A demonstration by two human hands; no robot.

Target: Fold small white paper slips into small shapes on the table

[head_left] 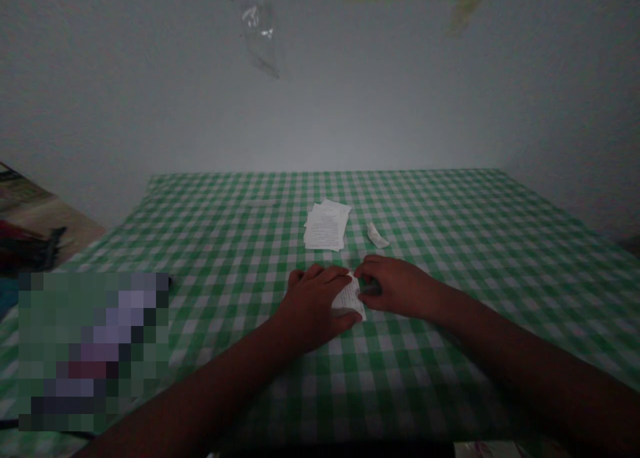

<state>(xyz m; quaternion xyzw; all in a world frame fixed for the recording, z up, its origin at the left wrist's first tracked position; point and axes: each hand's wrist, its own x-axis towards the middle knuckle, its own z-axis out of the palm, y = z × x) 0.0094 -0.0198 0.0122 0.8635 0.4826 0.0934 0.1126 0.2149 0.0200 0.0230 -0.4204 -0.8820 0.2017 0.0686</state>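
Note:
A small sheet of printed paper [349, 297] lies on the table in front of me, mostly covered by my hands. Over its left part rests my left hand [320, 301], palm down with the fingers stretched out and the thumb along the near edge. My right hand [387, 285] has its thumb and fingers curled in a pinch at the paper's right edge. Just beyond the hands sits a loose stack of printed papers [325, 228], its sheets fanned unevenly. A crumpled white piece of paper [377, 235] lies to the right of that stack.
A green and white checked tablecloth [225, 225] covers the table. At the left, a blurred-out object [105, 338] lies near a dark cable [75, 435]. The grey wall [320, 111] rises behind the table, with clear plastic tape [263, 38] on it.

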